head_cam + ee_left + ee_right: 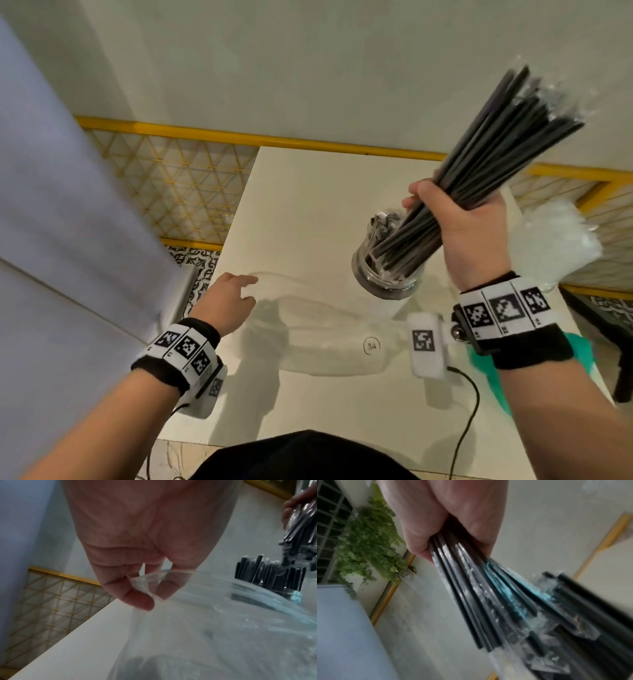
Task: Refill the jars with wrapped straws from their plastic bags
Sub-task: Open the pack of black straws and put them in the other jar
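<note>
My right hand (pixel 469 226) grips a thick bundle of black wrapped straws (pixel 507 137), tilted up to the right. The bundle's lower ends reach into the mouth of a glass jar (pixel 387 274) that holds more black straws. In the right wrist view my fingers (pixel 450 536) curl round the straws (pixel 488 595). A clear plastic bag (pixel 325 335) lies flat across the white table (pixel 308 205). At the bag's left end, my left hand (pixel 229 301) pinches its edge. The left wrist view shows the fingertips (pixel 142 601) on the bag's rim (pixel 205 628), with the jar (pixel 269 577) beyond.
A bundle of white wrapped straws (pixel 555 240) stands at the table's right edge. A teal object (pixel 493 370) lies under my right wrist. A grey panel (pixel 68 205) is on the left, and a yellow-framed mesh railing (pixel 178 185) runs behind the table.
</note>
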Action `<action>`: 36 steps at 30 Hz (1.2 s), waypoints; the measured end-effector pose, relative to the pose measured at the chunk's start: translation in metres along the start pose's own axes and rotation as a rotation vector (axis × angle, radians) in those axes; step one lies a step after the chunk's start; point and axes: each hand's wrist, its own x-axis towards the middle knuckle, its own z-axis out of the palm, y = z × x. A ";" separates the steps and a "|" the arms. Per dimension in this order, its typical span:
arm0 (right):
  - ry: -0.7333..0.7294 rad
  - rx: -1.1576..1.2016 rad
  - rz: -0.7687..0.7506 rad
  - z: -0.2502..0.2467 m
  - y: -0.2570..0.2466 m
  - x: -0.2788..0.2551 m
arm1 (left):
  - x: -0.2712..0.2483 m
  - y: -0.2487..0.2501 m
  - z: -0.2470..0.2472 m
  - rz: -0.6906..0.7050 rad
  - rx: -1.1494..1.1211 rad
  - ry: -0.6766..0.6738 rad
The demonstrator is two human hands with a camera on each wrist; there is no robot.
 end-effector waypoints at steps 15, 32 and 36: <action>-0.051 -0.185 0.030 0.005 0.045 0.004 | -0.006 0.129 0.027 0.607 0.146 0.121; 0.148 -0.903 -0.013 -0.007 0.104 -0.033 | 0.001 0.155 0.049 0.403 0.037 0.111; 0.005 -1.005 0.016 -0.018 0.089 -0.026 | -0.001 0.156 0.048 0.381 -0.008 0.094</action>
